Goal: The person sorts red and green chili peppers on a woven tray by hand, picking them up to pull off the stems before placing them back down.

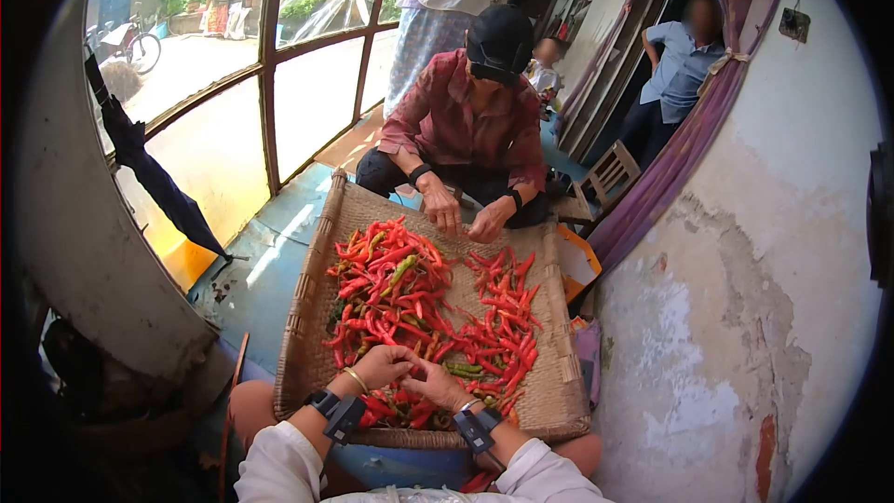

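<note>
Side by side at the near part of a woven tray [312, 289], my left hand [384, 366] and my right hand [436, 384] meet with fingertips pinched together. Whatever lies between the fingers is too small and covered to make out. Beneath and around them are red chili peppers [382, 270], a few of them green or yellowish. A large heap fills the left and middle of the tray, and another pile of chili peppers [507, 317] lies at the right. Both my wrists carry black strapped devices and bracelets.
Across the tray sits a person in a dark cap [499, 42], both hands over its far edge. Other people stand behind, one at the doorway. A folded umbrella [154, 163] hangs at the left window; a wooden chair [610, 175] and an orange-edged box [577, 261] are at the right.
</note>
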A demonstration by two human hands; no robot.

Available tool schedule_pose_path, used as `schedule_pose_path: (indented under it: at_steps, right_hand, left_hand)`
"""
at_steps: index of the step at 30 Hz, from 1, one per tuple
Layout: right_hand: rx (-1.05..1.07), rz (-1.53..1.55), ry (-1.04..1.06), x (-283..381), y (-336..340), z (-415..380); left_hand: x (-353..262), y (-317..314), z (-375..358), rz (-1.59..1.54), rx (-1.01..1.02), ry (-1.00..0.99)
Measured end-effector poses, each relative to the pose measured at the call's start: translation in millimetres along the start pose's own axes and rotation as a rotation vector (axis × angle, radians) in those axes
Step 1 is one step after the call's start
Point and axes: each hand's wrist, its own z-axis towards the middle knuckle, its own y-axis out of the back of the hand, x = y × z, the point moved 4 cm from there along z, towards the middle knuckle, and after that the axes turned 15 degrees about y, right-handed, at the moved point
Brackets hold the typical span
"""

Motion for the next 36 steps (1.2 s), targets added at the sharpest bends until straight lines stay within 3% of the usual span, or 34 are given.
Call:
schedule_pose_path:
  at_steps: [4,7,9,10,12,14,18,21,24,26,28,31,32,34,35,36]
  right_hand:
    - [-0.033,0.327,-0.188,-14.4,2.9,-1.9]
    - [-0.042,0.435,-0.265,-23.1,3.3,-7.4]
    - [-0.135,0.473,-0.231,-26.0,10.8,-6.0]
    - [-0.133,0.473,-0.234,-25.8,13.8,-5.2]
    - [-0.29,0.378,-0.267,-24.0,30.4,-5.4]
    - [-0.314,0.408,-0.263,-17.6,45.3,-9.0]
    - [-0.583,0.5,-0.115,-7.3,102.2,-21.7]
    - [-1.049,0.689,0.208,-3.5,142.5,-35.3]
    - [-1.172,0.726,0.053,-38.8,153.9,-48.3]
    - [-1.005,0.604,-0.071,-23.8,123.7,-40.5]
    - [-0.683,0.471,-0.196,-27.1,94.4,-25.1]
    - [-0.226,0.093,-0.289,-26.7,46.8,-4.3]
    - [-0.066,-0.075,-0.258,-30.9,33.9,-0.5]
    - [0.186,-0.298,-0.079,-28.3,8.6,6.6]
    - [0.293,-0.242,-0.177,-31.9,-0.7,2.3]
    - [0.412,-0.476,-0.065,-28.2,-8.5,3.6]
  left_hand:
    - [-3.7,-4.3,-2.8,-0.078,0.028,0.017]
    - [6.8,-3.4,2.8,-0.066,-0.119,0.011]
    - [-3.2,1.3,-2.4,0.212,-0.312,-0.196]
    - [-6.9,2.8,-4.1,0.21,-0.315,-0.193]
    - [-6.0,-2.6,-5.5,0.251,-0.053,0.123]
    - [-12.6,-5.9,-10.7,0.305,0.004,0.168]
    - [-12.8,-2.4,-11.2,0.491,-0.086,0.112]
    - [-6.8,2.7,-7.4,0.68,-0.254,0.009]
    - [5.1,6.6,-0.6,0.907,-0.45,0.029]
    - [4.1,10.3,-2.6,1.012,-0.553,0.084]
    - [-9.4,16.0,-13.7,1.064,-0.733,0.043]
    - [-4.1,23.1,-12.4,1.106,-0.779,0.158]
    - [-5.4,24.6,-12.1,1.108,-0.779,0.158]
    - [3.3,26.1,-7.6,1.194,-0.525,0.385]
    - [4.7,26.2,-8.3,1.192,-0.525,0.388]
    - [7.4,23.5,-8.4,1.216,-0.466,0.387]
